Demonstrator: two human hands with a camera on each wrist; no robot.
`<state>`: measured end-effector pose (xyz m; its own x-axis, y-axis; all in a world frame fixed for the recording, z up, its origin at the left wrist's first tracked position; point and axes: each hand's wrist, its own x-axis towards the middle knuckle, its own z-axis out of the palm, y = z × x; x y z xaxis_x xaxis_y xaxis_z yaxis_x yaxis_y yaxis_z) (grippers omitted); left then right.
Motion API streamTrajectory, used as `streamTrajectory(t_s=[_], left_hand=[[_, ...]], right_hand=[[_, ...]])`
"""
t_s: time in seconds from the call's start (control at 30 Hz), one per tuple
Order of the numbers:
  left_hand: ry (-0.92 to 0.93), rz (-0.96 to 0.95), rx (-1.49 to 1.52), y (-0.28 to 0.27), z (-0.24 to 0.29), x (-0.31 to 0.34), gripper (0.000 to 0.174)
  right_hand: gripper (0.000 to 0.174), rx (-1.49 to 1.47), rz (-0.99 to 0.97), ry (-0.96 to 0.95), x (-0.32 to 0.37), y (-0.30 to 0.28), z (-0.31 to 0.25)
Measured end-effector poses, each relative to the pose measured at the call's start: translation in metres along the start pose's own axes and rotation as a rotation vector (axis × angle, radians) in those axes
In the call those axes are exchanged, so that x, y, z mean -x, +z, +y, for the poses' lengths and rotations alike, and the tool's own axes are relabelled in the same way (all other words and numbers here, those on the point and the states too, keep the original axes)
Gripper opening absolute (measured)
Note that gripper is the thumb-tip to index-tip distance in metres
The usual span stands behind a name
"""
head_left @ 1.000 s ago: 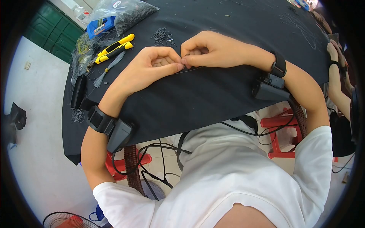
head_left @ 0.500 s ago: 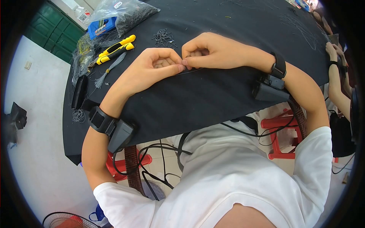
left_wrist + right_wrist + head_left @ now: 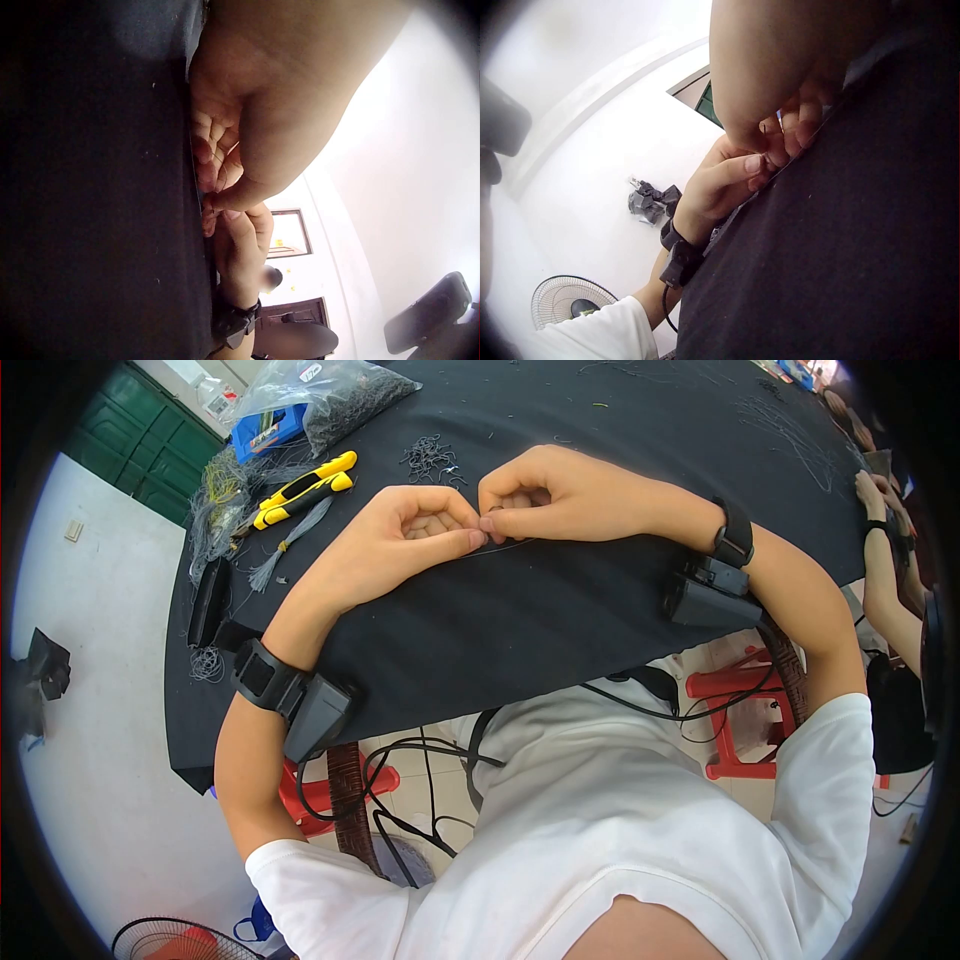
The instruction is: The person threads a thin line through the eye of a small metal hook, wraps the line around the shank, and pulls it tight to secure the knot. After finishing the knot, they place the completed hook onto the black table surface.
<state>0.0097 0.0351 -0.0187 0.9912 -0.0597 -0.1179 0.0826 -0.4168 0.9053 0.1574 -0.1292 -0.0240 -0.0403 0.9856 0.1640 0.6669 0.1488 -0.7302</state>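
Observation:
Both hands meet fingertip to fingertip close over the black tabletop. My left hand [image 3: 395, 545] pinches a thin grey line [image 3: 508, 547] between thumb and forefinger, its other fingers curled in. From the right, my right hand [image 3: 550, 495] pinches the same line right beside the left thumb tip. A tiny dark piece [image 3: 764, 129] shows at the right fingers in the right wrist view, mostly hidden by them. Just beyond the hands lies a small heap of dark curved bits [image 3: 428, 458].
Yellow-and-black cutters [image 3: 305, 490] lie at left near a tied bundle of grey line [image 3: 285, 550] and tangled strands [image 3: 215, 500]. Behind them are a blue box [image 3: 268, 432] and a clear bag of dark bits [image 3: 350, 405]. Another person's arm [image 3: 880, 550] is at far right.
The hands keep their pinch with fingertips together. Only a very slight shift of the view shows between the first frame and now.

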Motion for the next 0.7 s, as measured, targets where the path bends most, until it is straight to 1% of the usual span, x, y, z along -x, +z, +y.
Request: streamTrajectory(t_s=[0.43, 0.53, 0.63, 0.7], left_hand=[[-0.004, 0.013, -0.026, 0.0007, 0.0018, 0.0008, 0.014], [0.089, 0.047, 0.032, 0.0046, -0.0029, -0.0008, 0.013], [0.018, 0.003, 0.016, 0.002, 0.0012, 0.0009, 0.013], [0.02, -0.001, 0.013, 0.0018, 0.0021, 0.001, 0.013]], right_hand=[[0.024, -0.036, -0.005, -0.015, 0.0003, 0.0014, 0.003], [0.024, -0.029, -0.012, -0.03, -0.0001, 0.001, 0.005], [0.024, -0.022, -0.015, -0.024, 0.0004, 0.0012, 0.0043], [0.023, -0.026, -0.012, -0.013, 0.0, 0.0006, 0.0036]])
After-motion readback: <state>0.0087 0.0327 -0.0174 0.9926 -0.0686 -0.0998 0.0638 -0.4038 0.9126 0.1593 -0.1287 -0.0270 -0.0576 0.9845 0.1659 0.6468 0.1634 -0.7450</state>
